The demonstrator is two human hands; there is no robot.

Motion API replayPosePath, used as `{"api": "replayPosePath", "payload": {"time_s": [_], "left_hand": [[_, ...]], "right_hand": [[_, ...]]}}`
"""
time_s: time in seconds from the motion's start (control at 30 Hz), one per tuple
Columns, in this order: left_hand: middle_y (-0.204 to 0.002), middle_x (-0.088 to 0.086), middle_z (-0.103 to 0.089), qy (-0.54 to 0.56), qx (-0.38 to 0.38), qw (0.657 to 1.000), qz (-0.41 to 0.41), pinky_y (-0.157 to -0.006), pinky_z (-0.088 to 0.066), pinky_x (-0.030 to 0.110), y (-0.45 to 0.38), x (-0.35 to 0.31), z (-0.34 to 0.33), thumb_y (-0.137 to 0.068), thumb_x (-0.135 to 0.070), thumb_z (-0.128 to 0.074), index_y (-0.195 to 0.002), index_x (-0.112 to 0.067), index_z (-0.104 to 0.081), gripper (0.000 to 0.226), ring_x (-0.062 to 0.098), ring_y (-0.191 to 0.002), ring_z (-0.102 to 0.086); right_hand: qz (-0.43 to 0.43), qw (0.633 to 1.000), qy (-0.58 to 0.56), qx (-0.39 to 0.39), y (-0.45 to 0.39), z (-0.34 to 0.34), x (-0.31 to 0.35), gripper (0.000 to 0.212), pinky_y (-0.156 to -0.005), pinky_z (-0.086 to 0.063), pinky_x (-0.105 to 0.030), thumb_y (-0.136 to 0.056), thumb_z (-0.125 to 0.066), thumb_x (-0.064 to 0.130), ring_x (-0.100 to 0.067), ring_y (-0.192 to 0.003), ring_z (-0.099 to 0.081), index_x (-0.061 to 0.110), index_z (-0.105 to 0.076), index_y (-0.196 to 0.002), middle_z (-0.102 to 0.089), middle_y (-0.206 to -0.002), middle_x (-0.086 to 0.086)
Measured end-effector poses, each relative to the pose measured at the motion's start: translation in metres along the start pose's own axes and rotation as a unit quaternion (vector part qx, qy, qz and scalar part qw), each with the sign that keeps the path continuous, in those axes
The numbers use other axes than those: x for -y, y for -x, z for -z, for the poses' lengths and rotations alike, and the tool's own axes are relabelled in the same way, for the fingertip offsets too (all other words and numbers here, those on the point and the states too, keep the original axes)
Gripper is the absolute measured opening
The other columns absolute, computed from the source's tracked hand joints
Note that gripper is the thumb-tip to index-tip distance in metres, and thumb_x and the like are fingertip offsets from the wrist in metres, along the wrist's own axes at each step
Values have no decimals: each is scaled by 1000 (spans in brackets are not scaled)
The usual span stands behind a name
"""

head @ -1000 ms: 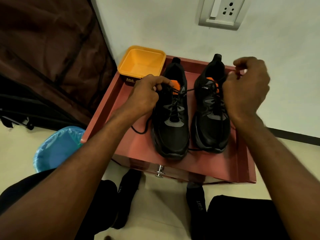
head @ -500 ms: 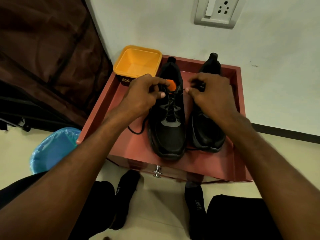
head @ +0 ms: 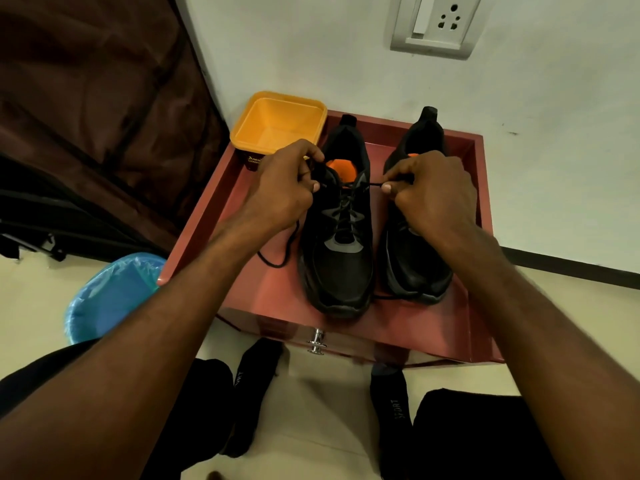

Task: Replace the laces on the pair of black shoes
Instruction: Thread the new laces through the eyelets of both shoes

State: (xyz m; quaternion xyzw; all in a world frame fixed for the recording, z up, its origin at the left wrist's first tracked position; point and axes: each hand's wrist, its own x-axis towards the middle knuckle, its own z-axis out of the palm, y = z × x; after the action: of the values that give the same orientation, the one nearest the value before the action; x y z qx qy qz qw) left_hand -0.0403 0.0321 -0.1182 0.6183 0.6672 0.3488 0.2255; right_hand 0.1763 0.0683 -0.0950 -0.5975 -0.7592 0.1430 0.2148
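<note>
While both hands work at the collar of the left shoe (head: 337, 237), the pair sits side by side in a red tray (head: 483, 237) at the centre of the frame, toes pointing toward the bottom edge. The left hand (head: 280, 188) has its fingers curled around the black lace (head: 349, 206) at the shoe's upper left eyelets, thumb and forefinger pinching it. The right hand (head: 433, 192) pinches the other end, drawn out taut toward the right shoe (head: 420, 258), which its wrist partly hides. A slack loop of lace trails onto the tray floor, lower left of the shoe.

It looks like the top of the lacing is being tensioned or knotted. To do that well, I'd say pull both ends evenly, so the orange tongue stays centred and the crossings below lie flat, then keep tension while forming the knot. Whether the right shoe is already laced I cannot tell.

A yellow tub (head: 278, 124) stands in the tray's upper left corner.
</note>
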Motion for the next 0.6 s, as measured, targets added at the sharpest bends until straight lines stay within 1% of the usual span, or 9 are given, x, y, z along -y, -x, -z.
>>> {"api": "replayPosePath", "payload": {"time_s": [0.1,0.17,0.23,0.27,0.37,0.43,0.47,0.53,0.6], "left_hand": [[-85,16,-68,-5,-4,1000,11,-56,-42,6,-1,1,0,-91,1,-72,-122,-11,-63,34,11,-69,-59],[-91,11,-67,-12,-16,1000,14,-60,-43,9,-2,2,0,-92,-10,-75,-124,-15,-62,34,13,-78,-61],[-104,3,-61,-36,-31,999,-5,-67,-39,10,-3,-1,2,-93,-18,-75,-127,-18,-62,37,14,-90,-58],[-110,0,-57,-46,-32,998,-18,-70,-36,9,-3,-3,3,-94,-20,-74,-130,-18,-61,38,12,-95,-55],[-116,-4,-50,-70,-23,996,-46,-71,-33,8,1,-12,1,-95,-18,-72,-134,-17,-60,40,11,-101,-52],[-116,-5,-49,-80,-22,996,-42,-76,-39,16,2,-15,-2,-95,-16,-72,-135,-17,-59,42,15,-105,-54],[-119,-3,-50,-84,-16,995,-44,-81,-43,22,3,-16,-3,-95,-14,-72,-136,-18,-59,44,18,-110,-55],[-132,1,-54,-99,15,992,-74,-94,-49,33,3,-18,-4,-93,-5,-69,-140,-18,-58,49,22,-124,-53],[-140,2,-55,-129,60,983,-112,-102,-47,34,2,-19,-4,-90,5,-67,-139,-15,-60,54,23,-131,-51]], "right_hand": [[9,1000,9,19,0,2,1,15,-73,-49,-24,-95,-72,33,-6,-77,-64,28,-81,-107,-78,-98,6],[19,999,4,35,1,4,1,20,-71,-57,-28,-96,-70,42,-5,-62,-63,25,-81,-101,-76,-80,7],[24,999,-4,47,2,9,0,28,-65,-60,-32,-98,-66,47,-8,-53,-64,24,-80,-91,-71,-64,6],[26,997,-7,73,2,13,0,29,-60,-58,-29,-99,-64,46,-7,-49,-63,24,-80,-88,-70,-60,5],[43,975,-15,219,9,20,0,31,-47,-44,-21,-103,-60,41,-3,-41,-55,23,-78,-84,-72,-60,8],[61,964,5,260,13,21,0,27,-54,-52,-24,-101,-64,41,-3,-51,-60,24,-79,-85,-75,-68,9],[69,968,20,242,14,21,-2,22,-64,-58,-30,-98,-67,41,-4,-62,-64,25,-79,-89,-75,-73,10],[70,981,38,179,14,23,-3,18,-79,-59,-36,-94,-72,41,-6,-79,-66,27,-77,-104,-71,-84,14],[48,990,15,131,13,27,-1,25,-82,-58,-36,-92,-74,41,-6,-83,-66,26,-73,-111,-69,-86,14]]}}
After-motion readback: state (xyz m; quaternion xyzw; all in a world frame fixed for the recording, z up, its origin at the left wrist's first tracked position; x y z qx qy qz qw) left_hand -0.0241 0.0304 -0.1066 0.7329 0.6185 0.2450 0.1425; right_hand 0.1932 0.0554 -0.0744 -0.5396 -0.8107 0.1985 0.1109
